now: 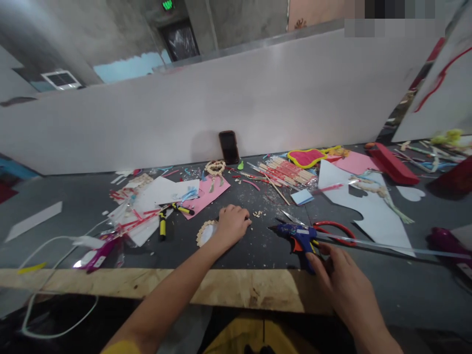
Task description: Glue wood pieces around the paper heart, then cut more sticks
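Observation:
My left hand rests low over the dark tabletop, fingers bent and close together, their tips hidden from me. Partly under its wrist lies a white round piece with a beige scalloped edge. Small beige bits are scattered just right of those fingers. My right hand is closed about the handle of a blue glue gun, thumb on the near side. The gun's nozzle points left, and a long clear glue stick trails from its back. Behind the gun lie red-handled scissors, partly covered.
Yellow-and-black pliers and a purple glue gun with a white cord lie left. A phone leans on the white partition. Cut white card, wooden sticks and pink paper clutter the table.

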A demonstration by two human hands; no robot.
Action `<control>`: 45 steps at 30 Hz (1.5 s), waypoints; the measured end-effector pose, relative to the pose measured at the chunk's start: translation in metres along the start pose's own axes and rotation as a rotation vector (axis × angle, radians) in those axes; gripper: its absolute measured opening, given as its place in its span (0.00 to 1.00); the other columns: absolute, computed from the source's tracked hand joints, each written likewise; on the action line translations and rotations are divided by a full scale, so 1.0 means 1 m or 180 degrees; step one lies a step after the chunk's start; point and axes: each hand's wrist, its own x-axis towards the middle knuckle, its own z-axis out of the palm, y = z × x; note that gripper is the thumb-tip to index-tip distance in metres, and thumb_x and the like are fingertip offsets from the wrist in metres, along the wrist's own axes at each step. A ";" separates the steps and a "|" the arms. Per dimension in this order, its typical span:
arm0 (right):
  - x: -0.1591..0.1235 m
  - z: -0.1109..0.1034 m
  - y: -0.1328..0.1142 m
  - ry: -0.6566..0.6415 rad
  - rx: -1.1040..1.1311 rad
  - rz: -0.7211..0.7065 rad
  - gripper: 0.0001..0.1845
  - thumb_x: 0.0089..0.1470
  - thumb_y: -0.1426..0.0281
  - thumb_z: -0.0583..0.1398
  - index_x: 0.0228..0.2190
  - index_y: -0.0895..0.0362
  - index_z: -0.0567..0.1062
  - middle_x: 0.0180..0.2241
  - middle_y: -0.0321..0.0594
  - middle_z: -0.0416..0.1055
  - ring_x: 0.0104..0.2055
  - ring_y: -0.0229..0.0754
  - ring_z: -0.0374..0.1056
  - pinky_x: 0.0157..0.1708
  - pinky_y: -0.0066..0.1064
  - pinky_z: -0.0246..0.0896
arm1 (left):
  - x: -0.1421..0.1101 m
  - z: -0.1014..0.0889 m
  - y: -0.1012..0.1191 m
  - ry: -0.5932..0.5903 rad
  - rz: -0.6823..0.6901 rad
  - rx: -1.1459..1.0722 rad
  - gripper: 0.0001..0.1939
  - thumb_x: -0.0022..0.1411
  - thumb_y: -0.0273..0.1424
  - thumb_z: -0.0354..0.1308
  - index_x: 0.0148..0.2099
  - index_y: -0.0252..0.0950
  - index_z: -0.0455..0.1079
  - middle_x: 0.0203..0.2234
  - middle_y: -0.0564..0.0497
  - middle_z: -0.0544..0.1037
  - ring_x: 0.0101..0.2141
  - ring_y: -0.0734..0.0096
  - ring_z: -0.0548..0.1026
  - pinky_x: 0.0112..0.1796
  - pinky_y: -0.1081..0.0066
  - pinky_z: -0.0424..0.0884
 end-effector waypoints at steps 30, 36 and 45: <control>0.020 -0.018 -0.001 -0.0345 0.1519 0.1422 0.20 0.40 0.54 0.58 0.30 0.56 0.76 0.26 0.40 0.76 0.30 0.46 0.71 0.26 0.29 0.62 | -0.005 -0.009 0.004 0.0085 -0.0075 -0.0620 0.09 0.61 0.30 0.46 0.36 0.39 0.67 0.32 0.51 0.75 0.37 0.66 0.70 0.37 0.68 0.61; 0.012 -0.019 -0.012 -0.0542 0.3831 0.2448 0.22 0.34 0.60 0.66 0.33 0.56 0.72 0.24 0.34 0.73 0.22 0.36 0.67 0.22 0.24 0.63 | -0.037 -0.016 0.016 0.0323 -0.0244 -0.2449 0.07 0.59 0.31 0.48 0.34 0.36 0.65 0.27 0.53 0.71 0.29 0.73 0.68 0.30 0.74 0.62; 0.005 -0.018 -0.040 -0.1441 0.4771 0.2820 0.18 0.36 0.62 0.66 0.31 0.56 0.71 0.17 0.31 0.67 0.16 0.32 0.60 0.15 0.21 0.54 | -0.061 -0.002 0.028 0.0202 -0.1053 -0.5216 0.09 0.54 0.34 0.57 0.32 0.34 0.64 0.23 0.55 0.68 0.24 0.79 0.66 0.28 0.76 0.65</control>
